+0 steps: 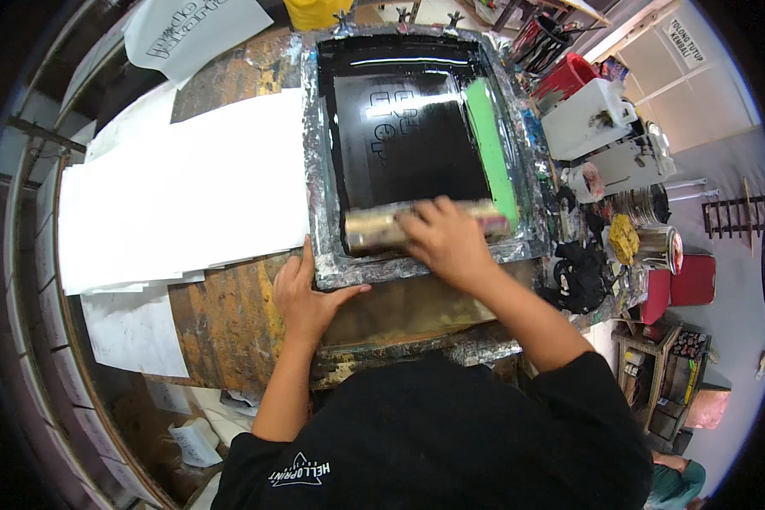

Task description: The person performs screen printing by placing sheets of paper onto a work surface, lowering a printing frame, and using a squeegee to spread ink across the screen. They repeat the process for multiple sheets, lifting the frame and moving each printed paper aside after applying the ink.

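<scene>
One stack of white sheets (187, 191) lies leftmost. Left hand (303, 299), thumb and forefinger spread, at the frame's (321, 195) near-left corner. Right hand (447, 245) grips the squeegee (374, 229) across the screen's (425, 166) near end; inking pass judged nearly done, lifting outstanding.

Place: screen-printing workshop | ink-caked screen frame (314, 170) | stained wooden table (225, 319) | smeared white jug (580, 119)

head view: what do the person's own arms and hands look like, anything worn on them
The person wears a black T-shirt with short sleeves and a white printed logo. The left hand, right hand and forearms are bare: no gloves, watches or cables show.
</scene>
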A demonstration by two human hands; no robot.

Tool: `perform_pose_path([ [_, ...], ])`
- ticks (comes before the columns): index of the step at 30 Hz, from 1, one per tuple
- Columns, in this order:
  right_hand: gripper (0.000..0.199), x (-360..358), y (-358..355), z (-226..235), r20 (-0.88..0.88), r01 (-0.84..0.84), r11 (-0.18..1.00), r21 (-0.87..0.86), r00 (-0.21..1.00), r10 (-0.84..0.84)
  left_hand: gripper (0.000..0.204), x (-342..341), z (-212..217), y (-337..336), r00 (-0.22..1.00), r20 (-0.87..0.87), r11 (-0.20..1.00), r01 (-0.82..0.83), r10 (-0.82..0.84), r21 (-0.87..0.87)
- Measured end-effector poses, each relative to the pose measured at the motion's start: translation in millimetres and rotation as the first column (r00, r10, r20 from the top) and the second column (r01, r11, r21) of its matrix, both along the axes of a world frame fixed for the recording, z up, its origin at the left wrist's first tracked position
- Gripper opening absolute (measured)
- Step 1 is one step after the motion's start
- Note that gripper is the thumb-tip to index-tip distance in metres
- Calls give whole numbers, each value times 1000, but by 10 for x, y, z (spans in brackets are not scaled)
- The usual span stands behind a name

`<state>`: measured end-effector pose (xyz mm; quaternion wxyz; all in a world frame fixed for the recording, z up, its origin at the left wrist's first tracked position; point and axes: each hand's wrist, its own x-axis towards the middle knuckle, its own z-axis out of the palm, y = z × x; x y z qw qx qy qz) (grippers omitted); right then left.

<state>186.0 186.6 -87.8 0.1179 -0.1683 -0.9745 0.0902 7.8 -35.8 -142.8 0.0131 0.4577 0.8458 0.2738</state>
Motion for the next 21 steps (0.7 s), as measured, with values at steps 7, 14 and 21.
perform_pose_path([
  [7, 36, -1479, 1841, -340, -147, 23, 975, 222, 989, 10, 128, -9, 19, -13, 999, -37, 999, 36, -35, 26],
  [14, 45, -1343, 1798, 244, 35, -136, 990, 17, 990, 136, 130, -29, 38, -13, 998, -48, 991, 34, -28, 133],
  [21, 35, 154, -6, 983, 105, -22, 995, -100, 994, 32, 114, 209, 470, 182, 771, 608, 857, -171, -191, 486],
])
